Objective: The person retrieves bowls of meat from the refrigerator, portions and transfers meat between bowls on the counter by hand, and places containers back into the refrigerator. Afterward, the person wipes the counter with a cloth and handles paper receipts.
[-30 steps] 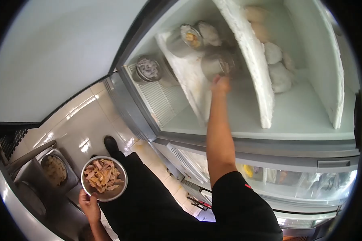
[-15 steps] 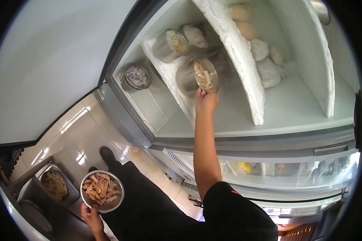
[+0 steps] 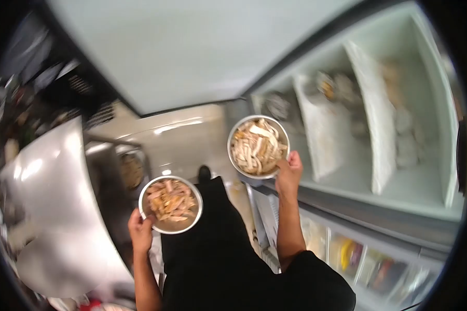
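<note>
my left hand (image 3: 141, 231) grips the rim of a metal bowl (image 3: 171, 227) of browned strips, fingers closed; my right hand (image 3: 289, 173) clamps a second bowl (image 3: 259, 174) of paler strips, held up before the open freezer (image 3: 333, 145), its frosted shelves (image 3: 371, 119) beyond, blurred.

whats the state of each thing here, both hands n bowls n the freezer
Round metal bowl of pinkish-brown strips, uncovered, held
Round metal bowl of pale strips, uncovered, held
Left hand, gripping pinkish-brown bowl's rim
Right hand, gripping pale bowl's rim
Large pale freezer door, open
</note>
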A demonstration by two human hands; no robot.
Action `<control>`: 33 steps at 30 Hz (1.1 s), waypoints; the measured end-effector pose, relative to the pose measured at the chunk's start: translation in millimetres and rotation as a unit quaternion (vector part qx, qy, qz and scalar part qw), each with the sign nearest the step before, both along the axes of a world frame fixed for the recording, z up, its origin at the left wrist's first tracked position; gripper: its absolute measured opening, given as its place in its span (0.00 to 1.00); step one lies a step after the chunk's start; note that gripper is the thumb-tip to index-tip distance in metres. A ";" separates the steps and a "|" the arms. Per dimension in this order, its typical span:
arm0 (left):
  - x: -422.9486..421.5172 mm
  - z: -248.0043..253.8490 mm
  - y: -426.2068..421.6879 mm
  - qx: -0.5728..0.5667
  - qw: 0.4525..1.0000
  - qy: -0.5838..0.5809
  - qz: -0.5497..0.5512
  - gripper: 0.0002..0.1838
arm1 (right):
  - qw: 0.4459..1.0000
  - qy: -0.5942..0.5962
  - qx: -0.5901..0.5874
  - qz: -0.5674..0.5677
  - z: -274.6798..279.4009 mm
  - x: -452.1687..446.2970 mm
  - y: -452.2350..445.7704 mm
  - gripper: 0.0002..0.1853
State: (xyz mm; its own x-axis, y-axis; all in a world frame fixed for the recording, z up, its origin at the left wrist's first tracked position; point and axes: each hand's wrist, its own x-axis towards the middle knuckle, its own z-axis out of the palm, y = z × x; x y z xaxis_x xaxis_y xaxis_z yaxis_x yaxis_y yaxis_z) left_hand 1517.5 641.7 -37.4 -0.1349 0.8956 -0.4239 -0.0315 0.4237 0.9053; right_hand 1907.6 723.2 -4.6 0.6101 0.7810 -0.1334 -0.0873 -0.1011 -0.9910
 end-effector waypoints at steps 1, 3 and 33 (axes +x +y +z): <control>7.5 9.0 -0.6 -0.013 1.000 0.015 0.010 0.10 | 0.999 0.016 -0.012 0.043 -18.0 2.8 4.1 0.10; 27.5 44.2 1.8 -0.012 0.998 -0.016 0.062 0.11 | 0.995 0.036 -0.028 0.088 37.6 -4.8 29.9 0.10; 133.8 46.1 -75.1 0.132 0.725 -0.049 0.674 0.06 | 0.699 0.139 -0.043 0.700 63.9 -214.2 186.4 0.08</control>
